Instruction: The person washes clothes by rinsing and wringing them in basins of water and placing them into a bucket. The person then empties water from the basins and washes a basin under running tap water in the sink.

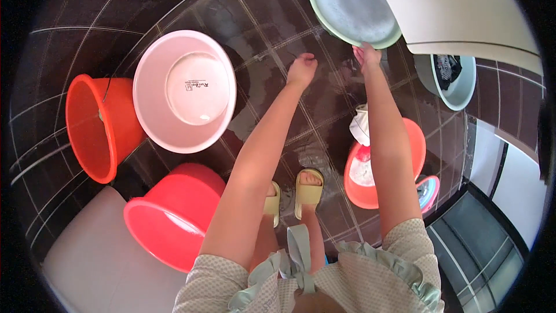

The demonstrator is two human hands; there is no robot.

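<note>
My right hand [369, 57] reaches far forward, its fingers closed on the near rim of a pale green basin [323, 16]. Cloudy, foamy water [356, 6] fills that basin. My left hand [302, 69] hangs over the wet tiled floor, left of the basin and apart from it. Its fingers are curled in, and I see nothing in them. To its left stands a large pink basin [145, 90] with a little water or sheen at the bottom.
An orange-red bucket [119, 130] and a bright red basin [174, 214] are at left. Under my right forearm sits a coral basin [414, 148] with white cloth [360, 124] at its edge. A pale blue basin [466, 87] holding dark cloth is beside a white cabinet-like block [469, 8].
</note>
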